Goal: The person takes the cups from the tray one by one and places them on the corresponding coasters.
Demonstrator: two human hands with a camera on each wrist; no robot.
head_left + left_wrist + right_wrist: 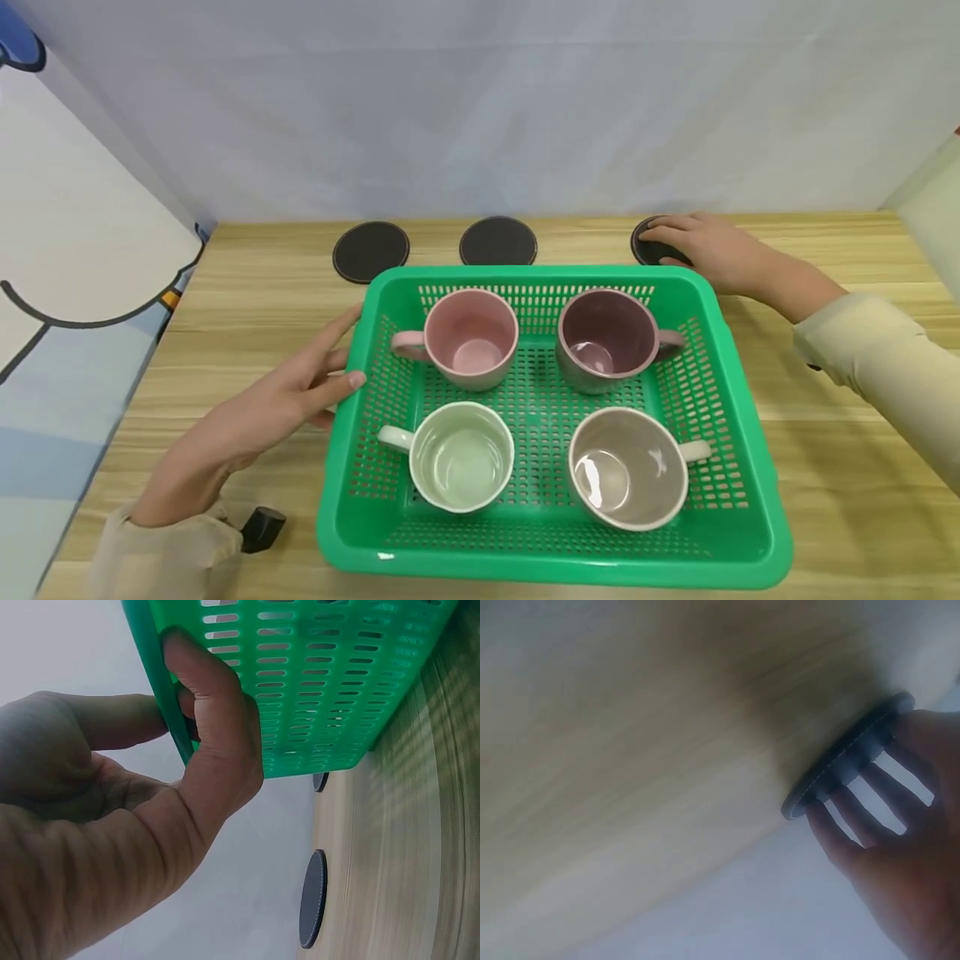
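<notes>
A green plastic basket [555, 569] holds a pink mug [471, 340], a purple mug [609, 343], a pale green mug [461, 457] and a beige mug [628, 468], all upright. My left hand [296, 392] grips the basket's left rim, with the thumb over the edge and fingers on the outer wall [300, 690]. Beyond the far right corner, my right hand [708, 250] rests its spread, fairly straight fingertips on a round black coaster [847, 761]. That hand covers part of the coaster in the head view.
Two more black coasters, a left one [371, 252] and a middle one [498, 242], lie behind the basket on the wooden table [240, 333]. A pale cloth backdrop [525, 125] rises behind them. Cartoon-printed fabric [75, 208] stands at the left.
</notes>
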